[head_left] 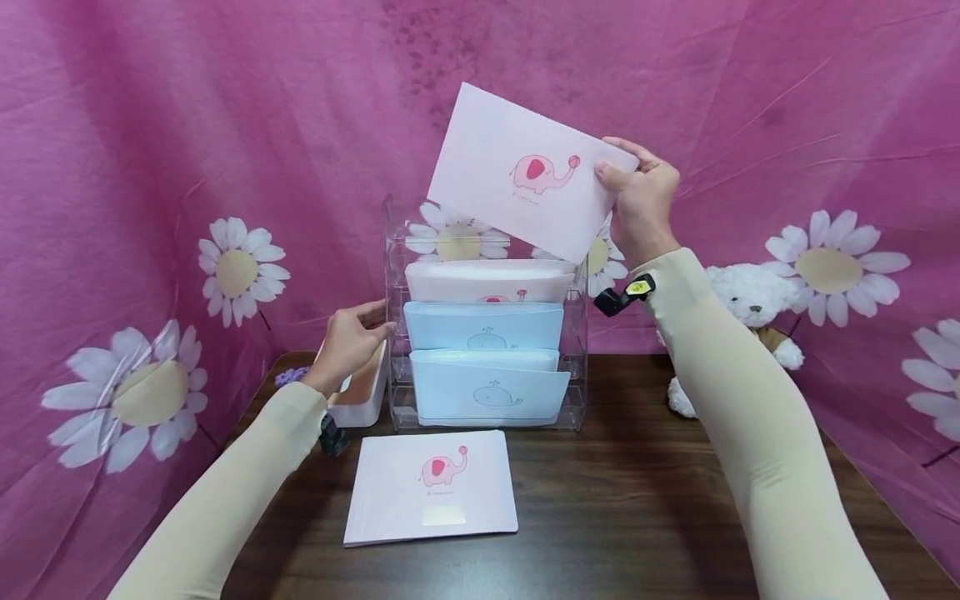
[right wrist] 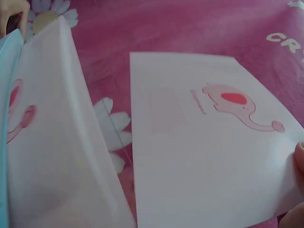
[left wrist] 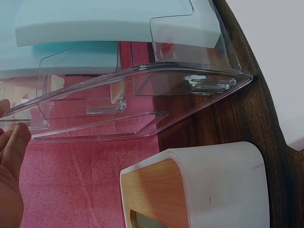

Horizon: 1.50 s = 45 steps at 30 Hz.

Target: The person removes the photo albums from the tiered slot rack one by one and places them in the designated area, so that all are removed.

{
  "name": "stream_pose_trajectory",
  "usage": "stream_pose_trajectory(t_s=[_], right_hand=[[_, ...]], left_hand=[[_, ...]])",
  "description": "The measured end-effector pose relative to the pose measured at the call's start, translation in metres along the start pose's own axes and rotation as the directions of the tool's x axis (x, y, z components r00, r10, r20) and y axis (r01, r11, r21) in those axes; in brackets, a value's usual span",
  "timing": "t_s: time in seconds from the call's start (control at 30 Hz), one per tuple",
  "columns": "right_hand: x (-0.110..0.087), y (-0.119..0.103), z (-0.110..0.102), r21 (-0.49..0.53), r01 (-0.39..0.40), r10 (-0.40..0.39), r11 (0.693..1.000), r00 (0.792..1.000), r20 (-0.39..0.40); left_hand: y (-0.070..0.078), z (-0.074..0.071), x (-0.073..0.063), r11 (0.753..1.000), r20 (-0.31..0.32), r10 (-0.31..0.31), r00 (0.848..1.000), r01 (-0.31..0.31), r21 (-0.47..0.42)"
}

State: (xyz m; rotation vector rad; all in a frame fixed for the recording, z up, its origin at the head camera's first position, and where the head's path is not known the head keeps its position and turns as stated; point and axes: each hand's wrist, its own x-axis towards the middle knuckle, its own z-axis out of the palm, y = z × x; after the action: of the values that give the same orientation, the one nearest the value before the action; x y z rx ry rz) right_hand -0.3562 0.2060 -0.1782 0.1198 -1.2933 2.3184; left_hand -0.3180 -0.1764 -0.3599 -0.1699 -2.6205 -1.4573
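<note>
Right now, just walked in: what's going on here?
A person's right hand holds a pink elephant folder, tilted and raised above the clear rack. Their left hand grips the rack's side edge. Blue whale folders stand in the rack's front tiers, with pink elephant material behind them. More pink elephant material lies flat on the dark table in front. The raised folder isn't in a slot yet.

1. We can just about read "Elephant" on the raised pink card [right wrist: 190, 156].
2. We spot "CR" in pale letters on the pink backdrop [right wrist: 213, 26].
3. Front whale folder [head_left: 450, 396]: print's too tiny for us.
</note>
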Motion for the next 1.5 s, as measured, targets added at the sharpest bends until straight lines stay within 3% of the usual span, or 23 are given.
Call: stream_pose_trajectory(t_s=[0.37, 0.83, 1.5], right_hand=[[-0.009, -0.012, -0.007, 0.144, -0.081, 0.089, 0.986, 0.995, -0.049], [-0.034, -0.019, -0.029, 0.237, -0.086, 0.093, 0.968, 0.996, -0.019], [-0.084, -0.009, -0.081, 0.167, -0.141, 0.126, 0.976, 0.987, 0.097]], left_hand=[[0.000, 0.000, 0.000, 1.000, -0.001, 0.005, 1.000, -0.005, -0.024], [0.001, 0.001, 0.000, 0.999, 0.002, -0.020, 1.000, 0.020, -0.028], [0.003, 0.001, -0.002, 0.999, 0.016, -0.019, 1.000, 0.019, -0.028]])
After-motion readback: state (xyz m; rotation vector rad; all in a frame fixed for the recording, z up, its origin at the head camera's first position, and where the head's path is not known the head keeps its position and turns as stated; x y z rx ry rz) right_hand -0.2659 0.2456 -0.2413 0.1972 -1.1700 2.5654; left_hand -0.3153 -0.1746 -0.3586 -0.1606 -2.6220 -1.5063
